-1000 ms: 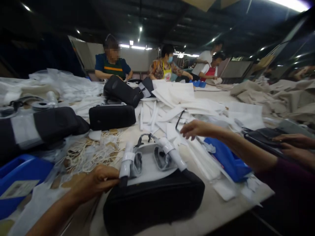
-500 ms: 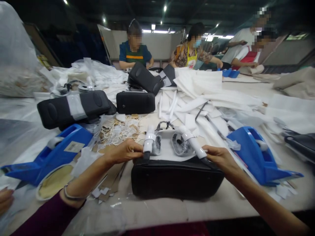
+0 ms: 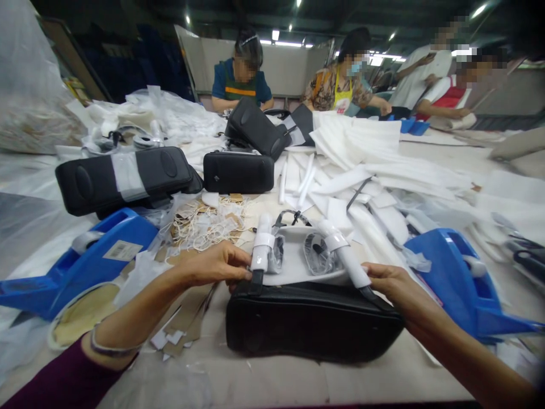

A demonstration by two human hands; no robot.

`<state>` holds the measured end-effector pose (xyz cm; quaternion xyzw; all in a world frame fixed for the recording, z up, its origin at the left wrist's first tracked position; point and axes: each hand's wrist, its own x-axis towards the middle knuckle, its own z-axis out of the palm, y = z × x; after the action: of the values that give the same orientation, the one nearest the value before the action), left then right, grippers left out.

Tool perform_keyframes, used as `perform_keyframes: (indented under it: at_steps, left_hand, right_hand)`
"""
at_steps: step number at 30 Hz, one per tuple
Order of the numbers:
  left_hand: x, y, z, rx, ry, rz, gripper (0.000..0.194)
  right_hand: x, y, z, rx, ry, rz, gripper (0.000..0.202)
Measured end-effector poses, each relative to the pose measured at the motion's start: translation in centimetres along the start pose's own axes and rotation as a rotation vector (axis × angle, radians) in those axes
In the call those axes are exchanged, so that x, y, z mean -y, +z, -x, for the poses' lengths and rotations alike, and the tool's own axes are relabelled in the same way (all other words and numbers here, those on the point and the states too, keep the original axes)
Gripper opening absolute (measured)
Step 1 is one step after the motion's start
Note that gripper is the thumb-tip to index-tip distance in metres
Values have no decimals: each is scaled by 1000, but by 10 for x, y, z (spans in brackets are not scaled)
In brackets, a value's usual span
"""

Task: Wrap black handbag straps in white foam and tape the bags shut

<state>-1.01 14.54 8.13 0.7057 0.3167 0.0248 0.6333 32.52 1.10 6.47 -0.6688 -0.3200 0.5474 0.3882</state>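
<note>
A black handbag [image 3: 310, 324] lies on its side on the table in front of me, its two handles wrapped in white foam. My left hand [image 3: 217, 266] grips the left wrapped handle [image 3: 261, 250] at its base. My right hand [image 3: 394, 284] holds the lower end of the right wrapped handle [image 3: 344, 255]. White sheet and plastic-wrapped hardware lie between the handles.
Blue tape dispensers stand at the left [image 3: 85, 261] and right [image 3: 460, 278]. More black bags [image 3: 238, 172] [image 3: 123, 179] lie behind, with a heap of string tags [image 3: 204, 221] and white foam sheets [image 3: 374, 165]. Several people sit working at the far side of the table.
My right hand came back from reaching across the table and took the right handle. The view swung left and leaned closer to the bag; my left hand stayed on the left handle.
</note>
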Motion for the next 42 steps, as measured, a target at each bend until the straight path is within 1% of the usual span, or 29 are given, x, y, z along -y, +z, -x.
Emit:
perform_keyframes:
  at_steps: [3, 6, 8, 12, 14, 15, 20, 23, 25, 30, 33, 35, 37, 39, 42]
  left_hand:
    - [-1, 6, -4, -69, -30, 30, 24]
    - [-2, 21, -5, -182, -62, 125, 21]
    - [-4, 32, -2, -290, -51, 187, 19]
    - [-7, 53, 7, -582, -11, 274, 14]
    - [-7, 62, 9, -685, -12, 347, 16]
    - [-6, 66, 9, -713, -11, 389, 18]
    - [-2, 79, 8, -761, -12, 588, 26]
    - [0, 83, 9, -838, 24, 576, 26]
    - [1, 85, 9, -857, 69, 560, 24]
    - [6, 88, 10, -843, 163, 572, 20]
    - [8, 88, 12, -850, 187, 543, 16]
    - [6, 88, 13, -848, 190, 485, 17]
    - [1, 87, 15, -839, 213, 391, 21]
    - [-3, 87, 17, -842, 249, 279, 24]
    - [-3, 86, 17, -862, 261, 191, 26]
  right_hand:
    - [2, 1, 5, 1, -17, 2, 5]
    - [4, 3, 14, 8, -3, -54, 8]
    - [3, 5, 20, 18, 8, -96, 12]
    - [0, 11, 33, 25, 20, -183, 18]
    - [-3, 15, 37, 6, 9, -251, 20]
    - [-4, 17, 38, -8, 0, -287, 21]
    - [-10, 26, 40, -38, -32, -437, 25]
    - [-12, 31, 42, -80, -51, -479, 28]
    - [-13, 32, 43, -104, -74, -465, 29]
    - [-16, 29, 43, -212, -247, -202, 10]
    - [-20, 22, 41, -248, -403, 38, 12]
    - [-23, 18, 39, -286, -516, 234, 16]
    - [-26, 14, 36, -321, -542, 380, 27]
    - [-27, 10, 34, -335, -515, 473, 39]
    - [-20, 7, 35, -315, -497, 610, 41]
